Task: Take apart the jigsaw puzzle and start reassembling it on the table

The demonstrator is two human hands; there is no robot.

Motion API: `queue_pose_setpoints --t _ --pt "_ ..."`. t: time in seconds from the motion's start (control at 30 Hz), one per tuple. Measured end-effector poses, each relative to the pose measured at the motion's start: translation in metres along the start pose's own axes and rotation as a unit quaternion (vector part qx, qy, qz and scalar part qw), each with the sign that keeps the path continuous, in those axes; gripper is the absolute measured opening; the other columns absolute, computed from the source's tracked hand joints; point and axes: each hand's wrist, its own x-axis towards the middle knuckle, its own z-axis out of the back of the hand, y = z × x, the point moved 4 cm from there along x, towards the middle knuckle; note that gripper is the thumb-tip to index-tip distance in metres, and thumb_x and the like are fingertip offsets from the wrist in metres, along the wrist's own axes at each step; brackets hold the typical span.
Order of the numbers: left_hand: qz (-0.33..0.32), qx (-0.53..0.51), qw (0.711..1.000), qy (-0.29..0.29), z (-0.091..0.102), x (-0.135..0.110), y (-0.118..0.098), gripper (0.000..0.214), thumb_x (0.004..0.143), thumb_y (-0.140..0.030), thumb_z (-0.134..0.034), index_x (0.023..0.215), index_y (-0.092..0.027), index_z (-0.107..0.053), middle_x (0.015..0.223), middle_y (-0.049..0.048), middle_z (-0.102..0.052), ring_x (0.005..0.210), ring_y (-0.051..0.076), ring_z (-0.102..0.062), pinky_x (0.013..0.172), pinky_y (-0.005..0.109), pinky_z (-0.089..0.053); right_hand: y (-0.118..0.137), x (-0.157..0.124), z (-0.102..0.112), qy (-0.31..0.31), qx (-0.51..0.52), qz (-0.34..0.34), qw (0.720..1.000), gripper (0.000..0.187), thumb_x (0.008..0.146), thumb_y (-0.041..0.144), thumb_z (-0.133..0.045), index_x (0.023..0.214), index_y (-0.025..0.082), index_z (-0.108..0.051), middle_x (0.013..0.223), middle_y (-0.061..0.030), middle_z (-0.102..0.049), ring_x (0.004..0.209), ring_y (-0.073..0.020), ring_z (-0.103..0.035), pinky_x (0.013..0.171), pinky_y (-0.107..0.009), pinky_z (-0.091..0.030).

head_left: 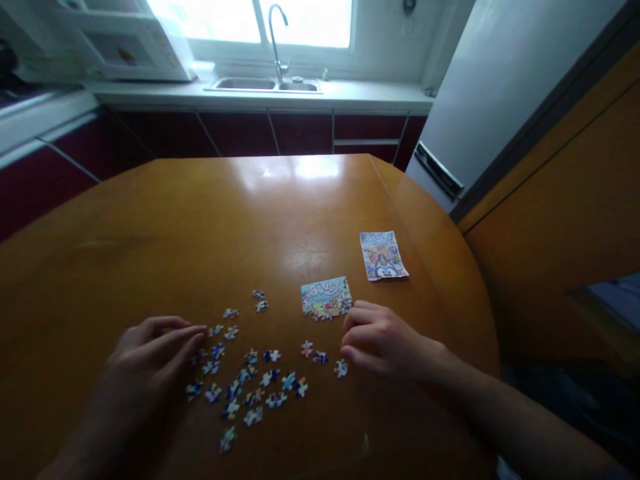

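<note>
My left hand (pixel 150 357) is at the left side of the scattered puzzle pieces (pixel 245 377), thumb and fingers pressed together. Its fingertips meet right beside a small puzzle piece (pixel 216 330); whether they grip anything is unclear. Just off the lower right corner of a partly assembled jigsaw (pixel 327 298), my right hand (pixel 375 339) is closed with curled fingers, and what they may hold is hidden. The jigsaw has a straight top edge and a jagged lower edge. One loose piece (pixel 341 368) lies just below the right fingertips.
A creased printed picture sheet (pixel 384 256) lies beyond my right hand. Everything rests on a large brown wooden table (pixel 225 220) with a rounded edge. Behind it are a counter with a sink (pixel 245 83), a microwave (pixel 133 50) and, at right, a fridge (pixel 493 87).
</note>
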Motion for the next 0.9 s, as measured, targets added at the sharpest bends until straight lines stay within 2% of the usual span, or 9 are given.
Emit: queue_pose_setpoints --t 0.17,0.3,0.37,0.5,0.63,0.73,0.9 --pt "0.008 -0.006 1.0 0.013 -0.001 0.001 0.006 0.029 0.087 -0.057 -0.054 0.087 -0.036 -0.075 0.103 0.0023 -0.066 0.095 0.03 -0.063 0.079 0.048 -0.053 -0.001 -0.001 0.0 0.006 -0.007 0.001 1.0 0.022 0.095 0.031 -0.055 0.08 0.019 -0.066 0.084 -0.0049 -0.063 0.079 -0.0162 -0.054 0.072 -0.033 -0.046" --pt "0.003 0.006 1.0 0.003 0.002 0.001 0.007 0.027 0.087 -0.053 -0.057 0.088 -0.034 -0.074 0.102 0.0026 -0.065 0.095 0.029 -0.062 0.078 0.046 -0.053 0.001 -0.001 0.001 0.017 -0.005 -0.008 1.0 0.019 0.095 0.03 -0.056 0.085 0.019 -0.068 0.086 -0.0052 -0.064 0.081 -0.0166 -0.055 0.074 -0.033 -0.046" --pt "-0.018 0.01 1.0 0.005 0.005 0.002 0.006 0.028 0.087 -0.051 -0.058 0.09 -0.029 -0.075 0.102 0.0046 -0.063 0.096 0.028 -0.06 0.081 0.044 -0.052 0.0 -0.002 0.001 0.017 -0.014 -0.03 0.999 0.018 0.095 0.027 -0.055 0.087 0.019 -0.068 0.086 -0.0054 -0.064 0.081 -0.017 -0.055 0.073 -0.033 -0.046" --pt "-0.035 0.025 0.999 -0.029 0.014 0.006 0.013 0.03 0.087 -0.048 -0.059 0.091 -0.022 -0.075 0.099 0.0072 -0.062 0.096 0.026 -0.058 0.085 0.043 -0.049 -0.01 -0.005 0.001 -0.012 -0.045 -0.089 0.995 0.018 0.095 0.022 -0.053 0.09 0.02 -0.069 0.088 -0.006 -0.066 0.084 -0.0184 -0.057 0.074 -0.035 -0.047" --pt "-0.045 0.021 0.997 -0.06 0.019 0.005 0.018 0.03 0.087 -0.048 -0.061 0.087 -0.022 -0.076 0.095 0.0067 -0.063 0.094 0.025 -0.058 0.083 0.04 -0.049 -0.024 -0.011 0.002 -0.057 -0.041 -0.173 0.982 0.022 0.094 0.023 -0.053 0.11 0.019 -0.068 0.096 -0.0075 -0.069 0.086 -0.019 -0.062 0.078 -0.036 -0.051" --pt "-0.059 0.003 0.997 -0.049 0.015 0.002 0.015 0.026 0.087 -0.046 -0.064 0.087 -0.023 -0.077 0.096 0.0062 -0.063 0.094 0.024 -0.058 0.081 0.038 -0.049 -0.031 -0.015 0.003 -0.081 -0.04 -0.222 0.971 0.026 0.094 0.027 -0.054 0.115 0.019 -0.066 0.099 -0.0082 -0.07 0.084 -0.0197 -0.064 0.076 -0.036 -0.052" --pt "-0.063 -0.015 0.998 -0.026 0.01 -0.002 0.009 0.02 0.086 -0.043 -0.069 0.085 -0.025 -0.078 0.099 0.0055 -0.063 0.096 0.023 -0.057 0.082 0.038 -0.049 -0.036 -0.017 0.003 -0.087 -0.048 -0.236 0.967 0.025 0.093 0.032 -0.054 0.111 0.019 -0.067 0.1 -0.0092 -0.071 0.084 -0.0213 -0.065 0.075 -0.037 -0.053"
